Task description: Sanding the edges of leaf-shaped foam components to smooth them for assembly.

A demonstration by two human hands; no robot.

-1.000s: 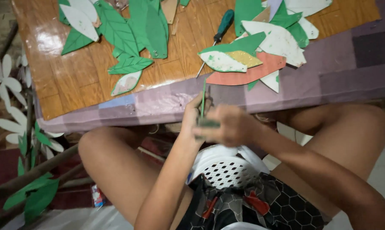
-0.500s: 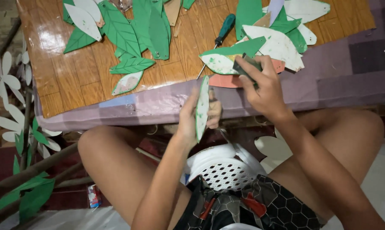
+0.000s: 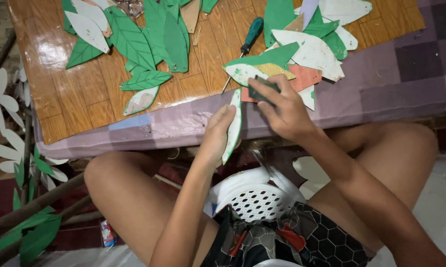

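Observation:
My left hand (image 3: 217,133) grips a white leaf cut-out with a green edge (image 3: 234,126), held on edge in front of the table's near side. Just right of it, my right hand (image 3: 282,106) pinches a small dark green piece (image 3: 262,89), probably a sanding pad, close to the leaf's top. Both hands hover over my lap at the table's front edge. Behind them lies a pile of green, white and reddish leaf shapes (image 3: 302,54).
The wooden tabletop (image 3: 75,99) carries more green leaves (image 3: 134,44) and a green-handled screwdriver (image 3: 250,37). A purple checked cloth (image 3: 391,74) covers the right part. A white plastic stool (image 3: 255,198) is under me. White petals and green leaves on sticks (image 3: 15,163) stand at left.
My right hand rose from beside the left hand to the pile on the table, then drew back a little with the dark piece. The leaf stayed in my left hand.

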